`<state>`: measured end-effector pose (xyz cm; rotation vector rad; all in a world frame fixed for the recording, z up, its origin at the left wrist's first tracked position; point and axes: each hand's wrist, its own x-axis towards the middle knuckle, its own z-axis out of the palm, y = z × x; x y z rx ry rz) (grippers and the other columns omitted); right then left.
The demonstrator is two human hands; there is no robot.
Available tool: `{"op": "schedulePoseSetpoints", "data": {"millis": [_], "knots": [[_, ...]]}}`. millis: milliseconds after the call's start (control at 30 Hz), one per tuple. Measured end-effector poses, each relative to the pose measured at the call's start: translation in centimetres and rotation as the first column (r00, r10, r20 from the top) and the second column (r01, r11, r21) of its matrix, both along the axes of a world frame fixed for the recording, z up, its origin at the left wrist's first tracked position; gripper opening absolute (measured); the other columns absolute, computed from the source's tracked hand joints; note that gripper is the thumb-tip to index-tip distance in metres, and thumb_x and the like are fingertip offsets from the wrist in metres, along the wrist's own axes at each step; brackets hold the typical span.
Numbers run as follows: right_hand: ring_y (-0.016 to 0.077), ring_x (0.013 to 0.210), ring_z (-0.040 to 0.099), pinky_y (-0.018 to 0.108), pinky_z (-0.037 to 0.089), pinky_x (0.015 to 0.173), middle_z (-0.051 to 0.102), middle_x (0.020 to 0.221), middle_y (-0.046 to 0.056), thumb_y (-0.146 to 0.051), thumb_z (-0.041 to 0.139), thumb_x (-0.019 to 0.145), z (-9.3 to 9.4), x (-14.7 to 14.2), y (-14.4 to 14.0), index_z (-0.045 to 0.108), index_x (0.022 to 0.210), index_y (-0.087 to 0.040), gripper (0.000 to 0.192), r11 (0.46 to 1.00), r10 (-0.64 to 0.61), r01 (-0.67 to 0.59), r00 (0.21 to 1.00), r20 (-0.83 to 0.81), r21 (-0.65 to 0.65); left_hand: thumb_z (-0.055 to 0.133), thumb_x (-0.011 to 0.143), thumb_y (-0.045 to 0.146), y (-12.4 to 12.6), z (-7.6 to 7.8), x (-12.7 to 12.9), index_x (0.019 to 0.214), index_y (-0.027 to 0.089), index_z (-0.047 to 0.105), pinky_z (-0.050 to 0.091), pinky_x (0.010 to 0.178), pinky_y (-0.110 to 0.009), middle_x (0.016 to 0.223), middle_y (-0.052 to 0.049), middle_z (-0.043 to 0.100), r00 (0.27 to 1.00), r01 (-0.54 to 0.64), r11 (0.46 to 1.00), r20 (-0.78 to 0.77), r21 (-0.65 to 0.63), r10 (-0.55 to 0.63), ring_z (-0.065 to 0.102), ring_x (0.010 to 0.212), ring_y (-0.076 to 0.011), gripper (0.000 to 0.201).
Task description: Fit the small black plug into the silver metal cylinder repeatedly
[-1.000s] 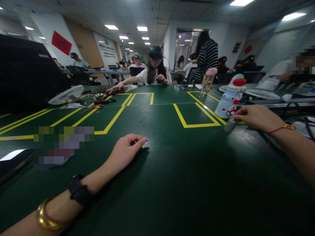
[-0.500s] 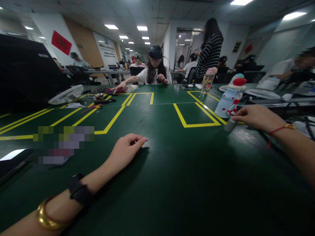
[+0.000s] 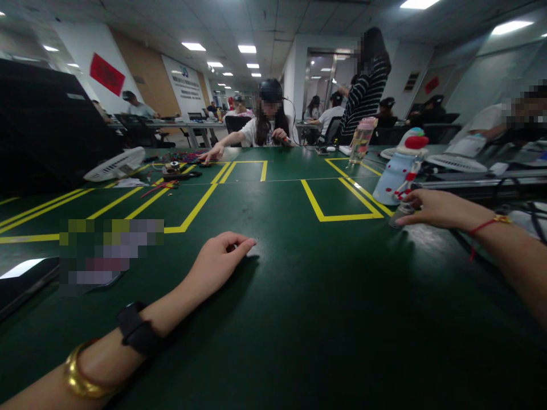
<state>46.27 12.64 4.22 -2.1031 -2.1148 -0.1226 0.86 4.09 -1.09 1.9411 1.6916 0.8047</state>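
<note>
My right hand (image 3: 440, 208) is closed around a small grey metallic cylinder (image 3: 400, 215), thumb on the near side. Fingers cover part of it, and I cannot tell whether its base touches the table. Just behind it stands a light blue bottle (image 3: 388, 181) with red dots and a red-and-white top. My left hand (image 3: 220, 257) lies on the dark green table (image 3: 290, 307), thumb and fingertips pressed together; nothing shows between them. A black band and a gold bangle are on the left wrist, a red string on the right.
Yellow tape (image 3: 350, 218) marks rectangles on the table. At left lie a blurred-out flat item (image 3: 111, 250), a dark device (image 3: 25, 285), wires (image 3: 164, 185) and a white fan (image 3: 115, 164). A pink-lidded bottle (image 3: 362, 142) stands farther back. Across the table a co-worker (image 3: 260, 128) reaches toward wires.
My right hand has shifted its hold: the cylinder was tilted and gripped by its upper end, now it looks more upright with the thumb lower along it. My left hand has stayed put.
</note>
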Motion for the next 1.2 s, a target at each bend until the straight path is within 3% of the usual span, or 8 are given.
{"op": "schedulePoseSetpoints", "data": {"millis": [133,233,400,533,667,767,867,1200], "knots": [[0.0182,0.082,0.056,0.029,0.04,0.074,0.062,0.097,0.014,-0.048,0.061,0.069,-0.3,-2.7,-0.6,0.06,0.103,-0.008,0.052,0.997,0.074,-0.075,0.997,-0.035,-0.023,0.048,0.079,0.054,0.1,0.1,0.1,0.087,0.02,0.068,0.04,0.065,-0.03,0.083,-0.003,0.068,1.0,-0.017,1.0,0.001,-0.008,0.017,0.059,0.076,-0.0208,0.04],[0.0156,0.086,0.055,0.027,0.042,0.076,0.06,0.104,0.011,-0.048,0.05,0.08,-0.2,-8.1,-3.2,0.055,0.115,-0.014,0.05,0.953,0.303,-0.297,0.925,-0.23,0.062,0.048,0.079,0.054,0.0,0.2,0.2,0.088,0.021,0.068,0.04,0.064,-0.029,0.083,-0.003,0.069,1.0,-0.024,1.0,-0.002,-0.008,0.024,0.059,0.076,-0.0208,0.04],[0.0128,0.096,0.052,0.026,0.043,0.084,0.055,0.114,0.006,-0.035,0.051,0.083,-1.6,-17.6,-9.7,0.05,0.122,-0.02,0.042,0.733,0.649,-0.661,0.611,-0.454,0.158,0.049,0.079,0.055,0.2,-0.1,0.1,0.088,0.021,0.068,0.04,0.064,-0.029,0.083,-0.003,0.069,1.0,-0.01,1.0,-0.003,0.011,0.01,0.059,0.075,-0.0205,0.04],[0.0112,0.104,0.049,0.026,0.04,0.093,0.051,0.117,0.007,-0.024,0.048,0.084,-3.3,-20.5,-12.6,0.047,0.124,-0.019,0.04,0.613,0.721,-0.778,0.479,-0.5,0.139,0.048,0.08,0.053,0.4,-0.5,-0.1,0.088,0.021,0.068,0.04,0.066,-0.029,0.083,-0.002,0.068,1.0,0.009,1.0,0.012,0.029,-0.009,0.059,0.076,-0.0202,0.039],[0.0108,0.11,0.046,0.026,0.037,0.098,0.047,0.123,0.006,-0.025,0.053,0.081,-5.0,-20.3,-12.7,0.037,0.13,-0.021,0.052,0.641,0.688,-0.749,0.463,-0.559,0.169,0.047,0.084,0.048,-0.6,0.2,1.0,0.094,0.022,0.067,0.041,0.067,-0.029,0.087,-0.003,0.064,0.996,0.079,0.994,0.026,0.079,-0.082,0.056,0.075,-0.0181,0.034],[0.0107,0.106,0.049,0.027,0.04,0.095,0.05,0.12,0.004,-0.03,0.062,0.075,-6.1,-20.1,-12.3,0.026,0.134,-0.023,0.069,0.7,0.611,-0.695,0.466,-0.64,0.162,0.05,0.084,0.042,-2.2,1.3,2.9,0.102,0.025,0.065,0.042,0.069,-0.028,0.094,-0.003,0.06,0.97,0.233,0.963,0.037,0.135,-0.24,0.055,0.082,-0.0165,0.028],[0.0102,0.101,0.053,0.027,0.043,0.09,0.054,0.115,0.002,-0.031,0.062,0.075,-6.5,-20.1,-12.1,0.027,0.13,-0.024,0.065,0.723,0.559,-0.679,0.463,-0.688,0.131,0.051,0.086,0.034,-3.5,2.4,4.6,0.099,0.026,0.066,0.043,0.075,-0.028,0.096,-0.002,0.057,0.937,0.337,0.93,0.045,0.148,-0.347,0.054,0.087,-0.0155,0.022],[0.01,0.102,0.053,0.025,0.043,0.089,0.055,0.116,0.002,-0.031,0.062,0.075,-6.0,-20.4,-12.1,0.041,0.123,-0.023,0.053,0.716,0.574,-0.681,0.454,-0.681,0.15,0.057,0.083,0.032,-3.9,3.5,5.5,0.086,0.027,0.069,0.042,0.072,-0.027,0.088,0.0,0.056,0.94,0.312,0.932,0.083,0.187,-0.331,0.054,0.083,-0.0144,0.014]]}}
